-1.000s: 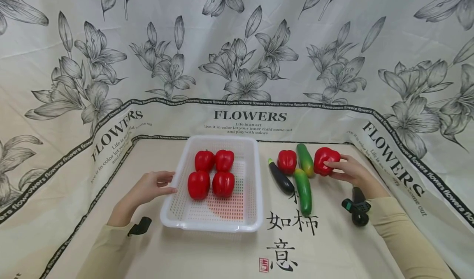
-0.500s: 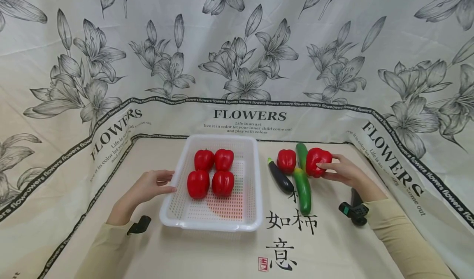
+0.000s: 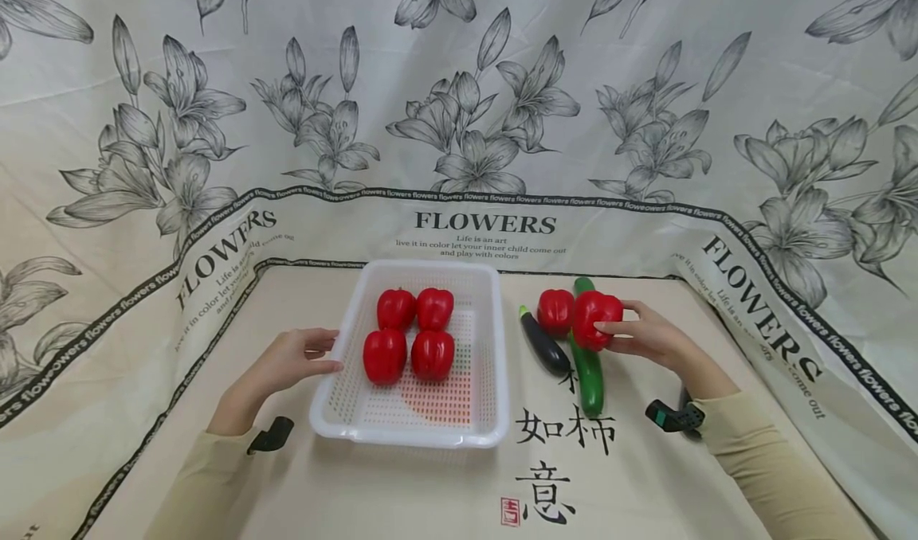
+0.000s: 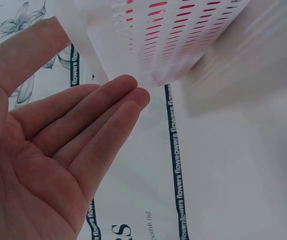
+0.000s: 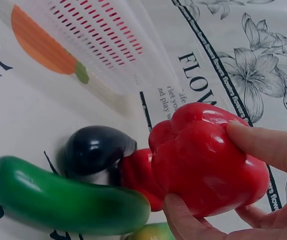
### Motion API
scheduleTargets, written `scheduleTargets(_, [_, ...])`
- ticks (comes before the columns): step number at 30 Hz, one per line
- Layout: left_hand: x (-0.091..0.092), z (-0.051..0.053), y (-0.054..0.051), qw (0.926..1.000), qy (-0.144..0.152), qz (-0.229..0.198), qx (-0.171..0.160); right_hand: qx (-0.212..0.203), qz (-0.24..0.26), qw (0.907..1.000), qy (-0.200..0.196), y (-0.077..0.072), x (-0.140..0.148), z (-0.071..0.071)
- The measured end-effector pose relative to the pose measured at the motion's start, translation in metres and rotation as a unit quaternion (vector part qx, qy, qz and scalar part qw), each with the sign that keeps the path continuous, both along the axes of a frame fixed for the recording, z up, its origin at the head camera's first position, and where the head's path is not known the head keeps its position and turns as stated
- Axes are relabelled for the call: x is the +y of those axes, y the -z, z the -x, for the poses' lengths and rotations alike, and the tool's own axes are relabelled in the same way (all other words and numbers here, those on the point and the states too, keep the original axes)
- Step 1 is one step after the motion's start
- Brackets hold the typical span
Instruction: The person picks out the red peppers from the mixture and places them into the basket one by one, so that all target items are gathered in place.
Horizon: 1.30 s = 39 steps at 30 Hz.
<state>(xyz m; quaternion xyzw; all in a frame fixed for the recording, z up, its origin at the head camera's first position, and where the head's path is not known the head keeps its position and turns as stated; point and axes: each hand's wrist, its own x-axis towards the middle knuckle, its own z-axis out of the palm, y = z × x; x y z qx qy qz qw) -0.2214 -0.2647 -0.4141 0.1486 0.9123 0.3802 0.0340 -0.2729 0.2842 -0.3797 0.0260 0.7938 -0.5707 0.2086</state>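
My right hand (image 3: pixel 649 334) grips a glossy red bell pepper (image 5: pixel 208 160), thumb on one side and fingers on the other. In the head view this pepper covers parts of two green cucumbers (image 3: pixel 590 381). Another red bell pepper (image 3: pixel 555 312) and a dark eggplant (image 3: pixel 545 345) lie just left of it. At the left side of a white perforated basket (image 3: pixel 409 435), my left hand (image 3: pixel 290 361) has its fingers nearly straight; thumb and fingertips touch or nearly touch the wall. Several red bell peppers (image 3: pixel 385 357) sit inside the basket.
A pale cloth with printed black characters (image 3: pixel 566 430) covers the table. Floral fabric (image 3: pixel 473 126) rises behind and at both sides. Each wrist wears a dark camera mount (image 3: pixel 674 416).
My right hand has moved left with the red bell pepper, from right of the cucumbers to over them. The left hand and the basket stay in place.
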Motion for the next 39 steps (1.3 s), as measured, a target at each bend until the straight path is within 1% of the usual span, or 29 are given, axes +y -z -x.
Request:
scheduleTargets(3, [-0.001,0.000,0.000,1.0000,0.000,0.003,0.001,0.006,0.001,0.9999,-0.010,0.000,-0.005,-0.001])
scheduleTargets(9, [-0.001,-0.002,-0.001,1.0000,-0.002,0.002,0.003,0.018,-0.015,0.9994,-0.027,0.000,-0.016,-0.002])
scheduleTargets(18, [-0.003,-0.002,0.001,1.0000,-0.001,-0.001,0.002,0.037,-0.018,0.9976,-0.056,-0.004,-0.036,-0.007])
scheduleTargets(23, [-0.002,-0.001,0.002,1.0000,0.003,-0.003,0.006,0.025,0.000,0.9975,-0.065,-0.007,-0.046,-0.007])
scheduleTargets(30, [-0.003,0.001,0.002,1.0000,0.002,0.000,0.004,0.018,-0.006,0.9962,-0.085,-0.014,-0.063,-0.007])
scheduleTargets(37, [-0.002,0.002,0.002,0.9999,0.009,0.000,0.011,0.008,0.019,0.9940,-0.107,-0.018,-0.080,-0.008])
scheduleTargets(39, [-0.002,0.002,0.002,0.9999,0.011,0.000,0.012,0.008,0.016,0.9935,-0.113,-0.019,-0.085,-0.008])
